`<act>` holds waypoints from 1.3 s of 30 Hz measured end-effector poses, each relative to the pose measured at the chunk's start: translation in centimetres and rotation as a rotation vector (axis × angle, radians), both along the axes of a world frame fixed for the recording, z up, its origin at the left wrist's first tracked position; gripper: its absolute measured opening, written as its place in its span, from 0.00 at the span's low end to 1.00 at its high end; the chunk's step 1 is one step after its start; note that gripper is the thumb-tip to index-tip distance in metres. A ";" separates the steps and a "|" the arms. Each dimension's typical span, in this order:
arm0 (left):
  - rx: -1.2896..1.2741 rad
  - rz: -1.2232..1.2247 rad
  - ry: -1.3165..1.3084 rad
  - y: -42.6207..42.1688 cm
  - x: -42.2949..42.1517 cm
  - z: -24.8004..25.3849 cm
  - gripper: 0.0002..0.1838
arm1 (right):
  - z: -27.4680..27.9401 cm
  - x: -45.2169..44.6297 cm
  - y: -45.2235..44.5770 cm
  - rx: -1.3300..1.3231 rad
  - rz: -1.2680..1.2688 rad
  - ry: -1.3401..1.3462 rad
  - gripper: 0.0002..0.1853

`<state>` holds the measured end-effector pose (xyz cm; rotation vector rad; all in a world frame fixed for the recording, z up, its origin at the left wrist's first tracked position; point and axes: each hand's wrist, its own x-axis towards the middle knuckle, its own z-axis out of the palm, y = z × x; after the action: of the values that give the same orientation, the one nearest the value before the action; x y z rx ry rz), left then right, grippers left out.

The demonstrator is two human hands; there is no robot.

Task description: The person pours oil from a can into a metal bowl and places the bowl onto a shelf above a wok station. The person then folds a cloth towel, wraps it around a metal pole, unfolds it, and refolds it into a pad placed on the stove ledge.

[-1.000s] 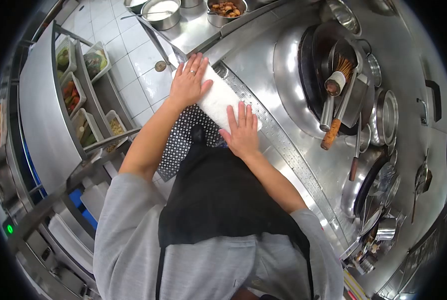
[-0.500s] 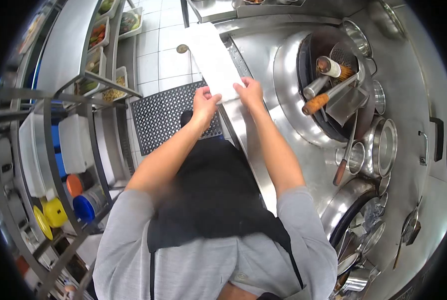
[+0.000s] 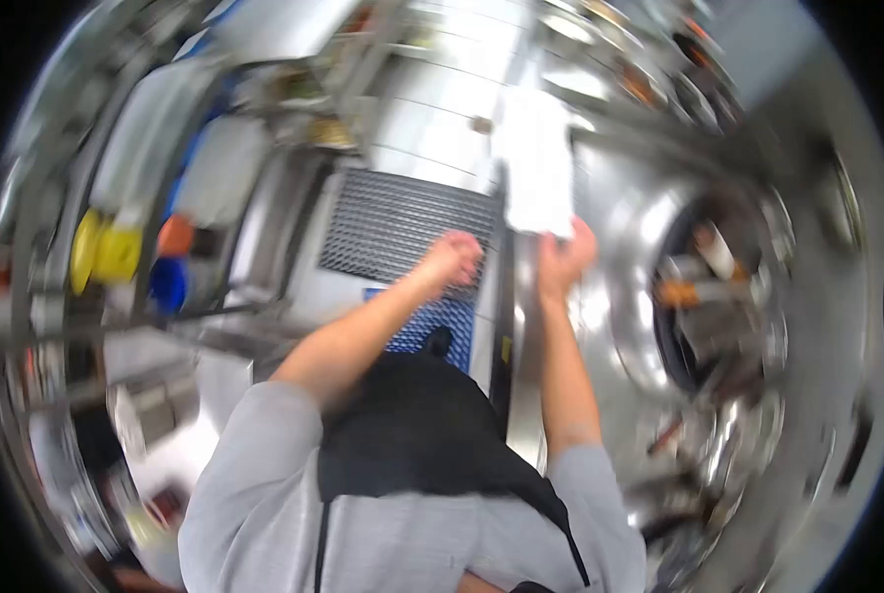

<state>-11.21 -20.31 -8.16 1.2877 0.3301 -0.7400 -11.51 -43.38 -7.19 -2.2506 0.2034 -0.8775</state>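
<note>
A flat white folded cloth (image 3: 538,163), long and narrow, extends away from me over the counter's left edge; blur leaves its material unsure. My right hand (image 3: 567,259) grips its near end, with the thumb against the near edge. Apart from the cloth, my left hand (image 3: 454,259) is over the floor mat with its fingers curled in. Nothing shows in that hand, though motion smears its outline.
Right of the cloth runs a steel counter (image 3: 600,188) with a large wok (image 3: 684,341) holding a brush and other tools. A black perforated mat (image 3: 397,222) lies on the tiles. Shelving with a yellow container (image 3: 118,255) and a blue one (image 3: 168,285) stands at left.
My left hand has let go of the cloth and drawn back to its left. The right hand still holds the near end. The whole view has turned, with heavy blur.
</note>
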 end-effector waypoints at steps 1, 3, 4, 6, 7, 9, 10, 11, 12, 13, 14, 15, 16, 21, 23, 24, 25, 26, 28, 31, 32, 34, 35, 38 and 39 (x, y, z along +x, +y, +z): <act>-0.012 0.027 0.016 2.8 -3.0 0.6 0.16 | 1.1 -1.3 2.5 -0.012 0.013 -0.045 0.27; 0.083 -0.023 -0.037 6.7 -8.1 2.0 0.14 | 3.2 -4.7 4.9 -0.086 0.132 0.041 0.19; 0.114 0.014 -0.030 8.9 -10.6 3.2 0.14 | 4.2 -6.3 7.1 0.145 0.241 0.116 0.18; 0.162 0.143 -0.177 13.9 -15.5 4.8 0.12 | 2.7 -8.9 9.8 0.141 0.507 0.195 0.15; 0.192 0.198 -0.304 16.3 -18.0 4.9 0.11 | 1.8 -10.4 10.8 0.078 0.591 0.266 0.14; 0.556 0.494 -0.623 21.9 -23.0 9.4 0.10 | 0.9 -12.6 14.3 0.129 0.758 0.503 0.10; 0.743 0.666 -0.644 24.9 -25.7 10.5 0.10 | 0.1 -13.6 16.3 0.095 0.831 0.488 0.08; 0.929 0.831 -0.655 28.1 -28.5 11.5 0.10 | -0.6 -13.9 18.5 0.101 0.949 0.459 0.08; 1.141 0.955 -0.681 31.4 -31.4 13.1 0.11 | -1.1 -14.5 20.9 0.106 1.060 0.429 0.08; 1.277 1.123 -0.653 34.2 -33.2 14.1 0.11 | -1.2 -14.4 22.8 0.123 1.167 0.404 0.07; 1.453 1.189 -0.687 38.3 -35.6 14.7 0.12 | 1.2 -15.0 25.6 0.027 1.266 0.473 0.07; 1.622 1.255 -0.719 42.9 -37.9 15.1 0.12 | 2.6 -16.2 29.3 0.021 1.357 0.422 0.06; 1.757 1.305 -0.646 46.3 -39.2 16.4 0.12 | 4.2 -17.2 32.8 0.017 1.446 0.372 0.06; 2.123 1.038 -0.470 58.1 -41.2 17.4 0.10 | 13.2 -26.4 47.8 -0.026 1.738 0.239 0.08; 1.885 0.982 -0.446 60.1 -42.0 19.2 0.10 | 15.4 -30.1 51.6 0.051 1.779 0.314 0.08; 1.706 1.073 -0.534 61.5 -42.4 20.1 0.10 | 16.2 -31.2 53.0 0.082 1.770 0.323 0.09; 1.305 1.277 -0.684 61.5 -43.1 21.8 0.09 | 16.8 -32.1 54.2 0.117 1.760 0.340 0.10; 0.878 1.430 -0.796 60.5 -44.0 24.6 0.09 | 16.8 -32.6 55.6 0.179 1.724 0.340 0.13; 0.217 1.473 -0.969 58.2 -46.5 28.6 0.08 | 18.1 -33.5 58.2 0.311 1.627 0.273 0.20; -0.061 1.369 -1.089 52.8 -50.4 33.4 0.09 | 20.1 -34.0 63.6 0.399 1.544 -0.007 0.28; -0.087 1.366 -1.100 51.3 -51.6 34.3 0.10 | 20.3 -33.8 65.5 0.394 1.566 -0.080 0.29; 0.049 1.492 -1.186 49.9 -54.1 34.3 0.11 | 19.8 -32.9 68.1 0.326 1.777 -0.097 0.25; 0.125 1.563 -1.227 49.4 -55.5 34.1 0.12 | 20.8 -33.1 67.8 0.336 1.851 0.025 0.24; 0.473 1.888 -1.132 49.4 -60.0 32.7 0.10 | 25.6 -32.4 66.5 0.298 2.069 0.360 0.16; 0.551 1.968 -1.033 49.2 -61.3 32.1 0.09 | 26.5 -31.7 66.0 0.157 2.131 0.487 0.14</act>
<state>-72.47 28.88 23.94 1.0192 0.7132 1.6988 -43.18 22.57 19.35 -1.2374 -1.5151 0.7886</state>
